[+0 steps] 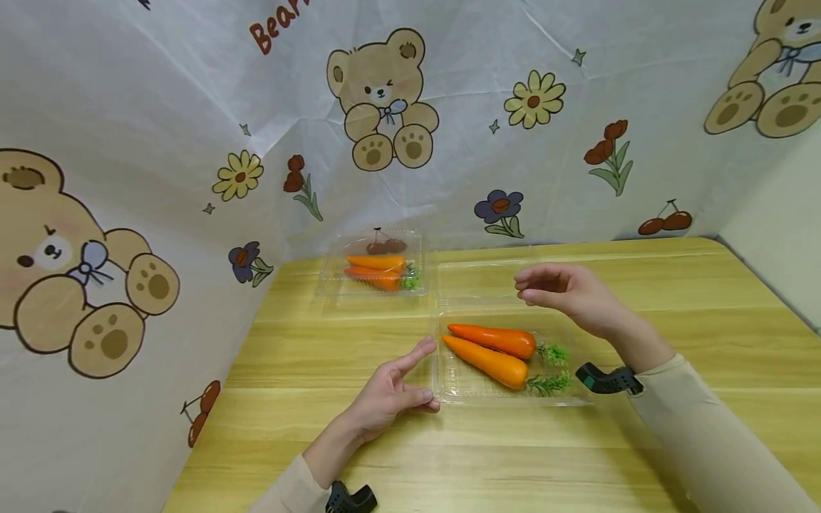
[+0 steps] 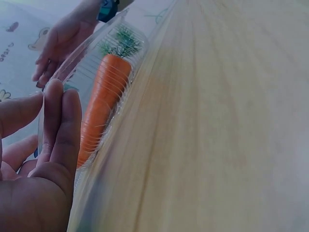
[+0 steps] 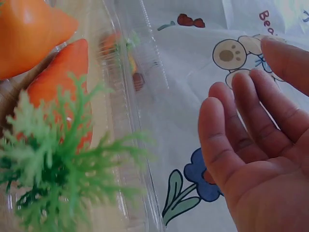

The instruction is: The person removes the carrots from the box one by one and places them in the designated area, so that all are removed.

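A clear plastic clamshell box [image 1: 452,394] lies on the table with its lid [image 1: 477,274] folded back flat behind it. Inside are a red-orange carrot [image 1: 494,338] and a lighter orange carrot [image 1: 490,362], side by side, green tops to the right. My left hand [image 1: 388,392] is at the box's left side, thumb and fingers spread, fingertips right at the rim. In the left wrist view its fingers [image 2: 65,125] look nearly straight against the clear wall. Above the lid's right part, my right hand [image 1: 571,292] hovers with relaxed fingers and nothing in it.
Another clear box [image 1: 327,285] holding two carrots [image 1: 378,271] stands at the back left, near the lid's left edge. A white sheet printed with bears [image 1: 385,100] hangs behind and to the left of the wooden table [image 1: 487,456].
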Action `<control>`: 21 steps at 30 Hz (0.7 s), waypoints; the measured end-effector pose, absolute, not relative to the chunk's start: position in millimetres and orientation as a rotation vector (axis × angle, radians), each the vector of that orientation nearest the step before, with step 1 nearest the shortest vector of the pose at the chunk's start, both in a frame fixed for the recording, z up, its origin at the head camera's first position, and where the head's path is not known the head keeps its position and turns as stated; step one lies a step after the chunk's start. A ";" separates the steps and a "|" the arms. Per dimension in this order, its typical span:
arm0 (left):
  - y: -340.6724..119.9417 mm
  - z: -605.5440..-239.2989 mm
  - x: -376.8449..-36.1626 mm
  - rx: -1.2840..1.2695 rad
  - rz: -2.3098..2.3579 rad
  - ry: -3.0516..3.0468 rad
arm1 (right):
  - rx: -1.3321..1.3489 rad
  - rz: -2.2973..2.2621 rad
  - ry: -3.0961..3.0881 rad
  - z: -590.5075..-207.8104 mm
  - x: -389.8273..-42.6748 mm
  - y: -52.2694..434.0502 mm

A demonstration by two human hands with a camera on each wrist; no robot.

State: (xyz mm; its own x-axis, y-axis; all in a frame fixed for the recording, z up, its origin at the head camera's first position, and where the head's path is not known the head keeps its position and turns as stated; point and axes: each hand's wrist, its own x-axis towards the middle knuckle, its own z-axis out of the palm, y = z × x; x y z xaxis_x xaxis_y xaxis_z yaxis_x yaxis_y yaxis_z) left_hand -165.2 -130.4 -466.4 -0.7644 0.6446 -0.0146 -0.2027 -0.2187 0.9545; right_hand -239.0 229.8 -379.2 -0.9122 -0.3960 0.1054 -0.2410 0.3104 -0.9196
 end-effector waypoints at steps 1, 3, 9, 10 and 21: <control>-130.2 -466.5 -165.1 0.531 2.024 1.496 | -0.599 -1.653 2.420 -379.2 -239.6 228.2; -130.0 -466.7 -165.1 0.532 2.025 1.489 | -0.608 -1.633 2.404 -379.5 -241.0 225.3; -130.0 -467.5 -165.6 0.530 2.033 1.485 | -0.651 -1.592 2.349 -385.9 -247.9 219.7; -129.8 -467.5 -165.9 0.532 2.032 1.488 | -0.655 -1.587 2.327 -387.3 -249.2 219.2; -130.9 -469.4 -166.9 0.545 2.046 1.467 | -0.656 -1.455 2.224 -401.0 -258.9 212.9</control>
